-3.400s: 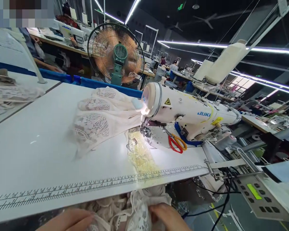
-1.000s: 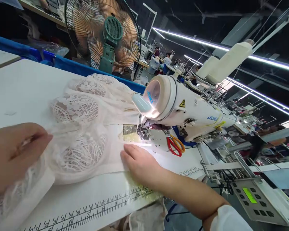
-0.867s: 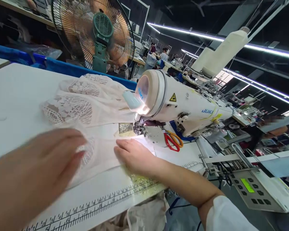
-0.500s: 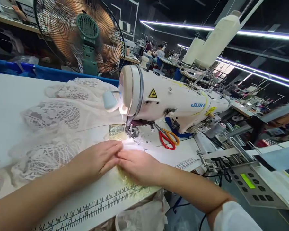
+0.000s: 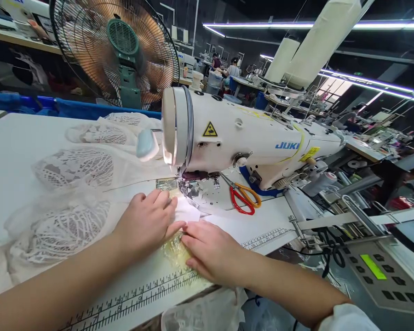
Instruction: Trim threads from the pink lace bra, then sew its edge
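My left hand lies on the machine bed with its fingers bent over a small piece of white fabric, just in front of the needle area. My right hand grips the near edge of the same fabric, its fingertips close to my left thumb. The fabric reaches toward the presser foot of a white sewing machine. Under and between my hands is a yellowish, shiny patch on the table. Part of the fabric is hidden by my fingers.
Sheer white lace garments spread over the table's left side. Scissors with red and orange handles lie right of the needle. A printed ruler runs along the front edge. A fan and a control panel stand nearby.
My left hand has shifted slightly up and left, its fingers now more bent. My right hand has moved a little right and down, widening the space between them. The view has turned slightly.
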{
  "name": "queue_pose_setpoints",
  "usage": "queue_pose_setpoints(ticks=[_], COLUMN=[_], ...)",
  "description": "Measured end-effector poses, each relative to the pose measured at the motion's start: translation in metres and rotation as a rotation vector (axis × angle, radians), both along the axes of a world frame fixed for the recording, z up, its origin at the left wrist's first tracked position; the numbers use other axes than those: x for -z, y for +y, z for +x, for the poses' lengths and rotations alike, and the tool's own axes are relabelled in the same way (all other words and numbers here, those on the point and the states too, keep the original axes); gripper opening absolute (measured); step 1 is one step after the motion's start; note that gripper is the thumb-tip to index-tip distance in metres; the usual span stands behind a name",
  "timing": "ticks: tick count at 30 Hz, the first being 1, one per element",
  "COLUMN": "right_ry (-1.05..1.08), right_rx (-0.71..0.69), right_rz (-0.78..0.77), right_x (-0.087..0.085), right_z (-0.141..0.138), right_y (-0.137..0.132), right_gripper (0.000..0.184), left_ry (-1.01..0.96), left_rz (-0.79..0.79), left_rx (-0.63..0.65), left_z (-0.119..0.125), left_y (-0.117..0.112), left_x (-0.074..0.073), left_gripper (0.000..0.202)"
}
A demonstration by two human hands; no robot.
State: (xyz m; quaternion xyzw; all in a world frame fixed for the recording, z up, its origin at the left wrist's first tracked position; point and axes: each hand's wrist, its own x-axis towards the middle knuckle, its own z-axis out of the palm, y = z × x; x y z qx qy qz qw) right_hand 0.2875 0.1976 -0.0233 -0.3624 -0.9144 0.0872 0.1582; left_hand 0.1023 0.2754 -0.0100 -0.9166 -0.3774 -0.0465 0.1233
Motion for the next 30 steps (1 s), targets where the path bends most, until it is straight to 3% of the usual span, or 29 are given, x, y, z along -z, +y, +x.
queue_pose_setpoints(ticks=[4, 10, 15, 21, 30], right_ry=[0.014, 0.023, 0.017, -0.022, -0.013], right_rx=[0.001, -0.009, 0.005, 0.010, 0.017], right_rz=[0.009, -0.019, -0.031, -0.042, -0.017], right_x=[-0.001, 0.000, -0.001, -0.003, -0.001], right_z=[-0.001, -0.003, -0.004, -0.009, -0.010], right_y=[0.001, 0.006, 0.006, 0.013, 0.012], right_gripper=[0.023, 0.026, 0.025, 0.021, 0.023], left_ry=[0.033, 0.025, 0.037, 0.009, -0.034], left_rz=[-0.025, -0.116, -0.086, -0.163, -0.157], left_rx=[-0.020, 0.092, 0.018, -0.029, 0.096], left_z=[0.008, 0.005, 0.004, 0.010, 0.005], left_y=[0.007, 0.011, 0.012, 0.017, 0.022], left_x=[-0.004, -0.003, 0.000, -0.005, 0.000], left_gripper=[0.045, 0.044, 0.041, 0.038, 0.032])
